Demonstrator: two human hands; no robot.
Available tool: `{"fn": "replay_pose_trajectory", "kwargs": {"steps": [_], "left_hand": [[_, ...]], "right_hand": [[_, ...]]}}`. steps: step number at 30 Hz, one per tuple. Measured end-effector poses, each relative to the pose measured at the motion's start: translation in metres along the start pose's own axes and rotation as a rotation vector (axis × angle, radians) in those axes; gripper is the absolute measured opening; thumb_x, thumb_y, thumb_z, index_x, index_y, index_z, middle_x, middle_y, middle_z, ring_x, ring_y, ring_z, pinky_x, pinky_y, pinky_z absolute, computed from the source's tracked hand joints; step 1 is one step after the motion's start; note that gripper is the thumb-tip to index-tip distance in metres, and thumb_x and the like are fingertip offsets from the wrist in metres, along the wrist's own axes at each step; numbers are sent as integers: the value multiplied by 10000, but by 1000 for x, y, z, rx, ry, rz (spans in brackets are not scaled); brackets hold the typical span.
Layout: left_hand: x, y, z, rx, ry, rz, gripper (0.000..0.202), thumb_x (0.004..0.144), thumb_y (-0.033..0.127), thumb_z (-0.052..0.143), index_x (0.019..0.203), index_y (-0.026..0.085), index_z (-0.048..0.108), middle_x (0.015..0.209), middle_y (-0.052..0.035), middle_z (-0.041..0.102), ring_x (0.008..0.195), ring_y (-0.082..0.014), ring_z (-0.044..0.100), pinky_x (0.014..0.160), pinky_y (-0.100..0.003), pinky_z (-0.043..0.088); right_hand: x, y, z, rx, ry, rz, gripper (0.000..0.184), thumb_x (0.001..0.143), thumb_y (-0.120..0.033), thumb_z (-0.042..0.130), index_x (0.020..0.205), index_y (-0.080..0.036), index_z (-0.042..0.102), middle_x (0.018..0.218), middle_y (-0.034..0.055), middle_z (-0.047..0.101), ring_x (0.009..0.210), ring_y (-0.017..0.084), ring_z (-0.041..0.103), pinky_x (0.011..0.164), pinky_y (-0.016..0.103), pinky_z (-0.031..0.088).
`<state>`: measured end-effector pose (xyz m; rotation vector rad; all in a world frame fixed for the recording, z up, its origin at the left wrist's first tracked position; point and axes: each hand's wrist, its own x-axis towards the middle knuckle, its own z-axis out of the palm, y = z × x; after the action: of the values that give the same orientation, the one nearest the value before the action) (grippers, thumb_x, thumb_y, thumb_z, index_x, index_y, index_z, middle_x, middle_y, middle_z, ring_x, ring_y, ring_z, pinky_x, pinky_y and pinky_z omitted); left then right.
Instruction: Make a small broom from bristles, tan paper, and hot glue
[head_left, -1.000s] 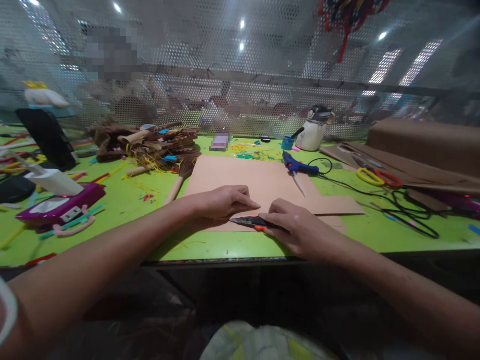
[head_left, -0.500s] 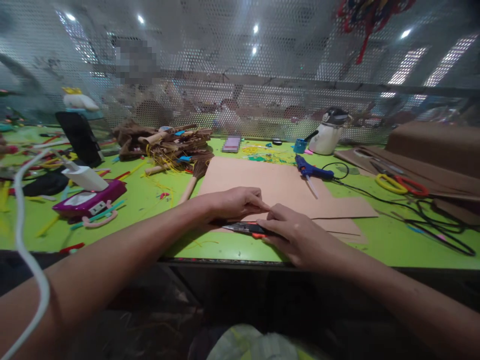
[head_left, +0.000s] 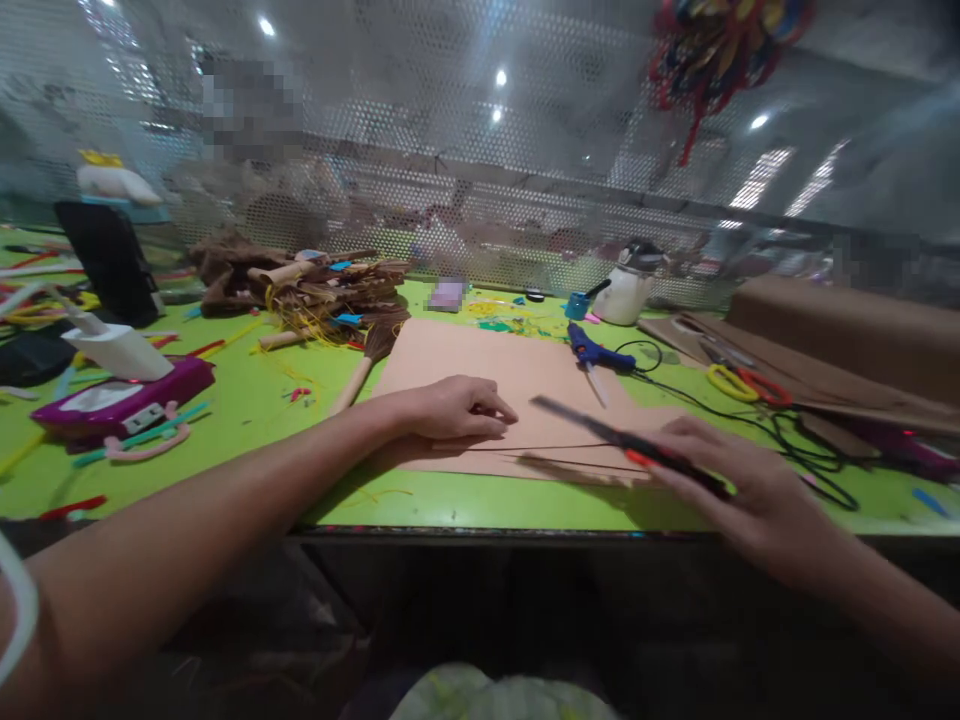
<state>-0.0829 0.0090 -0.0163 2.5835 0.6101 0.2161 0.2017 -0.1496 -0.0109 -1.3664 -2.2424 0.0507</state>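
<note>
A utility knife [head_left: 585,420], its blade out and a red part on its black body, is in my right hand [head_left: 727,470]. My fingers are wrapped round its handle, and the blade points left above the paper, slightly blurred. My left hand [head_left: 461,408] rests on the light brown paper sheets [head_left: 465,355] near their front edge. Its fingers are loosely bent, with thumb and forefinger apart and nothing visible between them. The sheets overlap, and dark edge lines run along their front side.
Beyond the sheets lies a blue glue gun [head_left: 596,350] with its cord. Scissors [head_left: 750,385] and folded brown paper [head_left: 847,330] are at right. A pile of brown paper brooms [head_left: 330,290], a purple power strip [head_left: 127,400] and a black phone [head_left: 109,262] stand left. A perforated screen [head_left: 420,180] rises behind.
My right hand has moved right, away from my left hand, and lifted the knife off the table. My left hand stays on the paper. The view has shifted to the right.
</note>
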Motion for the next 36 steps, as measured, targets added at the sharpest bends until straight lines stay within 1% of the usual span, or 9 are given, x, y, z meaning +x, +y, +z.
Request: {"fn": "replay_pose_trajectory", "kwargs": {"steps": [2, 5, 9, 15, 18, 24, 27, 31, 36], "left_hand": [[0, 7, 0, 17, 28, -92, 357, 816, 387, 580, 1087, 164, 648, 887, -46, 630, 773, -164, 563, 675, -251, 397], [0, 18, 0, 111, 76, -196, 384, 755, 493, 614, 974, 178, 619, 817, -25, 605, 690, -170, 532, 590, -260, 360], [-1, 27, 1, 262, 125, -186, 383, 733, 553, 599, 832, 184, 574, 868, -52, 568, 737, -198, 509, 625, -290, 365], [4, 31, -3, 345, 87, -257, 378, 750, 566, 541, 782, 189, 553, 870, -79, 572, 756, -228, 526, 639, -317, 380], [11, 32, -5, 351, 55, -304, 381, 721, 549, 564, 832, 185, 570, 863, -89, 608, 743, -240, 552, 613, -318, 380], [29, 38, -5, 303, -27, -355, 448, 690, 532, 578, 986, 195, 601, 896, -108, 665, 766, -273, 602, 602, -328, 404], [35, 45, -8, 200, -75, -395, 462, 691, 412, 586, 1098, 195, 588, 966, -121, 675, 826, -276, 618, 634, -325, 430], [33, 49, -16, -70, -122, -309, 602, 707, 297, 573, 1300, 218, 502, 1031, -79, 694, 877, -231, 624, 740, -307, 448], [23, 43, -21, -250, -135, -255, 325, 733, 342, 573, 996, 228, 728, 944, 9, 729, 881, -202, 609, 796, -266, 426]], "right_hand": [[1, 36, -10, -94, 150, 80, 275, 896, -314, 514, 1125, -208, 624, 1023, 106, 633, 962, 248, 591, 816, 378, 472], [10, 85, -15, -137, 234, 188, 304, 880, -360, 525, 1068, -156, 649, 888, 95, 649, 776, 208, 599, 696, 345, 477], [17, 109, -7, -144, 292, 283, 329, 877, -373, 517, 1071, -146, 655, 844, 78, 647, 711, 179, 569, 644, 315, 460], [8, 62, 13, -81, 176, 220, 275, 884, -305, 551, 1108, -172, 640, 908, 69, 609, 860, 181, 557, 781, 314, 448], [3, 42, 18, -110, 87, 190, 276, 889, -264, 543, 1136, -172, 624, 894, 73, 561, 857, 186, 535, 769, 311, 443], [2, 31, 24, -261, 28, 211, 275, 927, -253, 468, 1147, -158, 605, 886, 81, 512, 810, 189, 504, 717, 304, 428], [2, 25, 27, -339, 28, 217, 259, 930, -249, 458, 1123, -155, 602, 879, 86, 513, 787, 192, 489, 686, 300, 418], [-3, 10, 26, -427, 29, 198, 252, 933, -255, 454, 1126, -167, 591, 867, 81, 513, 748, 177, 467, 655, 278, 402], [-8, -3, 24, -435, 21, 214, 263, 932, -265, 462, 1151, -201, 591, 860, 78, 505, 712, 169, 457, 603, 264, 377]]}}
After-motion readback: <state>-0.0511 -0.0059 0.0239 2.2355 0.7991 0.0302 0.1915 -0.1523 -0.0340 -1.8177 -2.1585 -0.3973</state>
